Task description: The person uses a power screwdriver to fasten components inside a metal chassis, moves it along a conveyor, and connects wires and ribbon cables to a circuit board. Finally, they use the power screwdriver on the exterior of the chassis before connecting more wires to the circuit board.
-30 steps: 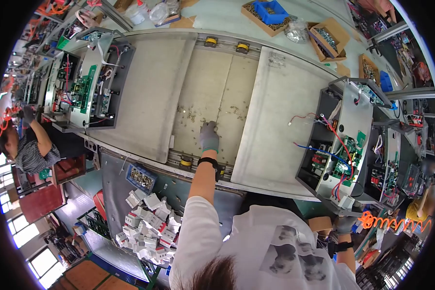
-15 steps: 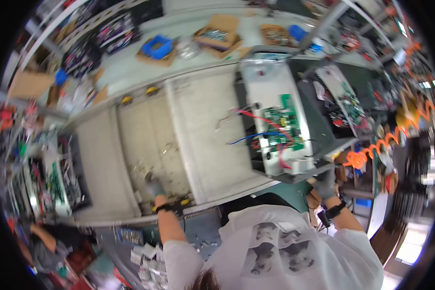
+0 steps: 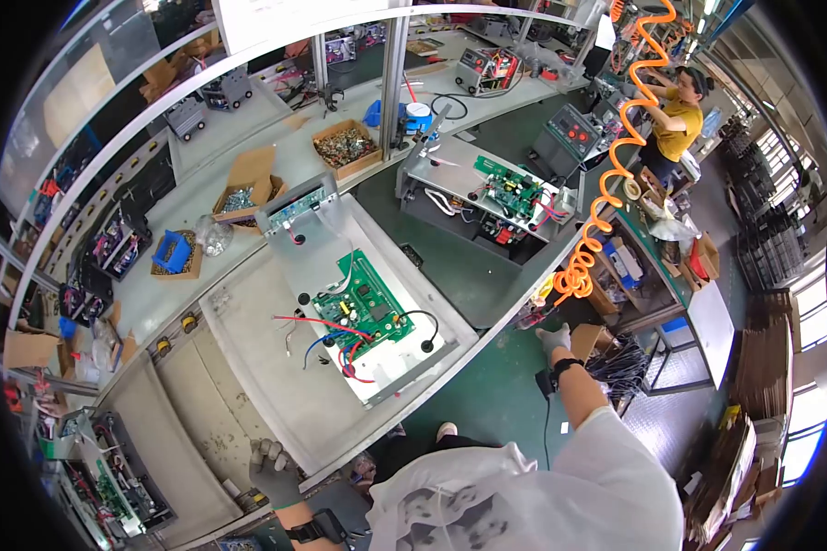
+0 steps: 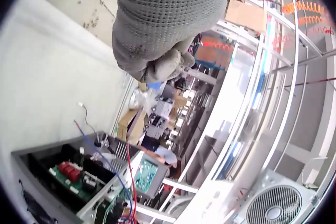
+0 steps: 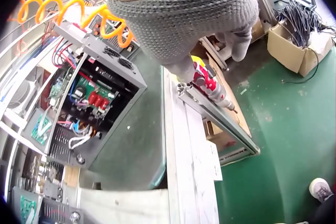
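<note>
My gloved right hand [image 3: 553, 342] is held out past the bench's right edge, fingers apart and nothing in its grasp. Close beyond it, a red and yellow power screwdriver [image 5: 210, 85] with a metal tip overlaps the gap between thumb and fingers in the right wrist view. My left hand [image 3: 277, 473], also in a grey glove [image 4: 157, 29], is over the near edge of the bench with its fingers curled in; the inside of the palm is hidden. Between the hands stands an open metal chassis [image 3: 326, 234] with a green circuit board [image 3: 363, 294] and red and blue wires.
An orange coiled hose [image 3: 627, 138] hangs near the screwdriver. Another chassis [image 3: 487, 197] sits farther right. Small loose parts [image 3: 219, 445] lie on the bench's lower strip. A box of black cables [image 5: 299, 45] stands on the green floor. Boxes of hardware [image 3: 346, 147] line the back.
The view has swung right. My right hand has moved from the chassis's near corner out beside the screwdriver. My left hand has come away from the small parts toward the bench's near edge.
</note>
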The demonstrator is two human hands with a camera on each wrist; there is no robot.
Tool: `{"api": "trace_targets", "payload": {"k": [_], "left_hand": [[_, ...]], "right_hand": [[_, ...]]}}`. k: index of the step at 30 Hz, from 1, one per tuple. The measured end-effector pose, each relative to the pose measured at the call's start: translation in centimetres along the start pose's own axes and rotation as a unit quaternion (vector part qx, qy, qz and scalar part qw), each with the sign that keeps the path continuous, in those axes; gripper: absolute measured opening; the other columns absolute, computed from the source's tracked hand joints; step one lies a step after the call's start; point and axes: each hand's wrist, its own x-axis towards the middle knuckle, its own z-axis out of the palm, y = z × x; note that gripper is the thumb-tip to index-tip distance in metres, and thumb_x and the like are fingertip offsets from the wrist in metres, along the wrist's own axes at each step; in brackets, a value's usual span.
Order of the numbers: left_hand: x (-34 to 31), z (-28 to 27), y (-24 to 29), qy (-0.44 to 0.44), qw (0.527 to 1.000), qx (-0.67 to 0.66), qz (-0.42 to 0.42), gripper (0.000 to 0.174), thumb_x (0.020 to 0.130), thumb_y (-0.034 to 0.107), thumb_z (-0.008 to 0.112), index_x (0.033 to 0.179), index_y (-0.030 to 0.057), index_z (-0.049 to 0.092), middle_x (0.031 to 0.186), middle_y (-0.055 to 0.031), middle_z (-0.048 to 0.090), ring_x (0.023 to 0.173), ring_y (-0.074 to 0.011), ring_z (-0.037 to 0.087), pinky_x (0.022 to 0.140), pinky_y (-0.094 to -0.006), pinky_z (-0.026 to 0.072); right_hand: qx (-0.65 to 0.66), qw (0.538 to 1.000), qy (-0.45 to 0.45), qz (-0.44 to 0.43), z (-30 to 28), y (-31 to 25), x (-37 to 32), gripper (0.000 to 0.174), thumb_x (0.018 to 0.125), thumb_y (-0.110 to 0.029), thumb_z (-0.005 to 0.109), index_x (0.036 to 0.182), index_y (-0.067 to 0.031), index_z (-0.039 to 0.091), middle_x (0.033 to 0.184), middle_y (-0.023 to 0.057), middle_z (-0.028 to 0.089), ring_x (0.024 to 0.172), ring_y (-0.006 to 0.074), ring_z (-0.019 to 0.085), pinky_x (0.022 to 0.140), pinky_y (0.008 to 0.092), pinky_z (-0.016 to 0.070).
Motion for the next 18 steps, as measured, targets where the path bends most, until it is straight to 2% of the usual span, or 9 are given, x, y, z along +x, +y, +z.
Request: {"api": "trace_targets", "payload": {"k": [2,4,5,6,8,10,14,16,18], "left_hand": [[-1.1,1.0,-1.8,0.066,0.994,0.018,-0.082,0.017,0.091,0.007,0.045,0.105,0.0037,0.054,0.080,-0.0032,0.041,0.065,-0.0132,0.035,0.048,-0.0231,0.0319],[-2.6,2.0,-3.8,0.102,0.982,0.110,-0.119,0.018,0.091,0.008,0.051,0.108,0.0054,0.052,0.082,-0.0023,0.046,0.066,-0.0115,0.040,0.049,-0.0210,0.0347],[-3.3,2.0,-4.7,0.117,0.976,0.128,-0.131,0.019,0.091,0.008,0.052,0.109,0.0055,0.051,0.082,-0.0023,0.046,0.067,-0.0116,0.041,0.050,-0.0210,0.0359],[-3.8,1.9,-5.6,0.130,0.969,0.148,-0.146,0.020,0.091,0.009,0.053,0.110,0.0056,0.051,0.083,-0.0024,0.047,0.068,-0.0118,0.043,0.051,-0.0209,0.0371],[-5.4,2.1,-8.2,0.156,0.950,0.209,-0.171,0.020,0.091,0.011,0.054,0.110,0.0052,0.051,0.085,-0.0030,0.050,0.070,-0.0127,0.045,0.053,-0.0215,0.0399],[-6.2,2.6,-10.2,0.172,0.945,0.213,-0.179,0.020,0.089,0.011,0.054,0.107,0.0044,0.053,0.087,-0.0048,0.053,0.072,-0.0143,0.048,0.056,-0.0228,0.0428],[-7.1,2.9,-12.5,0.118,0.925,0.241,-0.270,0.014,0.083,0.010,0.054,0.096,0.0040,0.057,0.087,-0.0053,0.052,0.074,-0.0146,0.046,0.057,-0.0227,0.0403],[-7.0,5.2,-15.1,0.144,0.901,0.303,-0.276,0.018,0.082,0.015,0.051,0.092,0.0011,0.056,0.073,-0.0074,0.052,0.061,-0.0143,0.047,0.051,-0.0211,0.0403],[-6.5,5.2,-16.5,0.113,0.873,0.357,-0.313,0.018,0.082,0.017,0.052,0.088,0.0008,0.057,0.069,-0.0063,0.050,0.057,-0.0129,0.044,0.048,-0.0209,0.0375]], "right_hand": [[0.103,0.992,0.074,0.020,1.1,-1.8,1.2,0.079,0.066,-0.019,0.081,0.133,-0.0046,0.042,0.122,0.0176,0.056,0.110,0.0275,0.056,0.091,0.0344,0.0447],[0.316,0.938,-0.117,-0.079,5.1,0.9,8.2,0.064,0.062,-0.013,0.081,0.118,-0.0051,0.049,0.110,0.0108,0.060,0.099,0.0223,0.058,0.084,0.0328,0.0463],[0.257,0.964,-0.054,-0.041,5.7,0.4,8.5,0.048,0.064,-0.013,0.080,0.102,-0.0070,0.051,0.097,0.0045,0.060,0.087,0.0184,0.057,0.077,0.0320,0.0472],[0.239,0.970,-0.024,-0.037,6.4,0.6,9.0,0.042,0.067,-0.012,0.078,0.100,-0.0066,0.052,0.092,0.0041,0.061,0.084,0.0178,0.058,0.076,0.0319,0.0473],[0.250,0.957,0.029,-0.145,7.8,2.1,9.9,0.033,0.072,-0.011,0.074,0.098,-0.0058,0.055,0.086,0.0052,0.066,0.079,0.0196,0.063,0.076,0.0323,0.0487],[0.276,0.935,0.019,-0.222,8.3,2.8,10.6,0.032,0.073,-0.014,0.073,0.098,-0.0068,0.055,0.087,0.0065,0.067,0.079,0.0224,0.064,0.075,0.0339,0.0494],[0.152,0.959,0.069,-0.230,2.8,0.5,7.0,0.034,0.073,-0.021,0.073,0.100,-0.0085,0.055,0.087,0.0093,0.067,0.081,0.0276,0.066,0.075,0.0362,0.0500],[0.128,0.957,0.055,-0.253,-0.9,0.4,5.3,0.035,0.075,-0.015,0.072,0.104,-0.0077,0.055,0.091,0.0074,0.066,0.085,0.0225,0.064,0.078,0.0331,0.0490],[0.310,0.892,-0.044,-0.327,-4.5,1.5,2.8,0.034,0.079,-0.004,0.067,0.110,-0.0061,0.053,0.098,0.0051,0.062,0.091,0.0163,0.060,0.083,0.0291,0.0470]]}}
